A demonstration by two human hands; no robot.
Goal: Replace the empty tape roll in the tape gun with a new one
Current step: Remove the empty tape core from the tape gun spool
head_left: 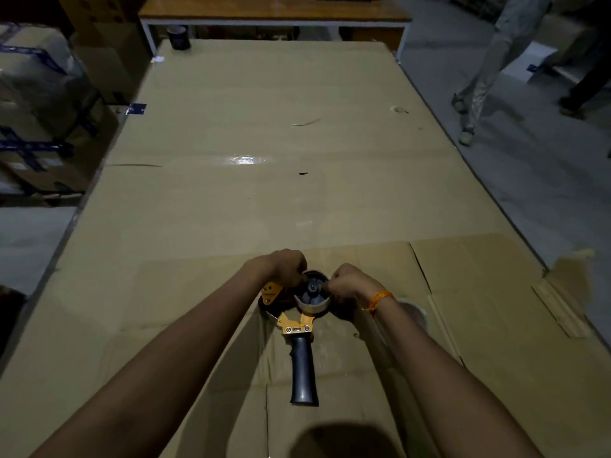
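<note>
Tape gun (299, 320) lies on cardboard sheet (231, 193), dark handle (303, 371) toward the person. Left hand (287, 267) and right hand (350, 285) both pinch the roll (312, 297) seated on its hub. Orange frame lettering too blurred to read. Dark cup (179, 37) at far edge; contents not visible.

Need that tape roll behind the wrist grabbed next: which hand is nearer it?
Right. The right hand is just beside the roll; the left hand is across the tape gun.
</note>
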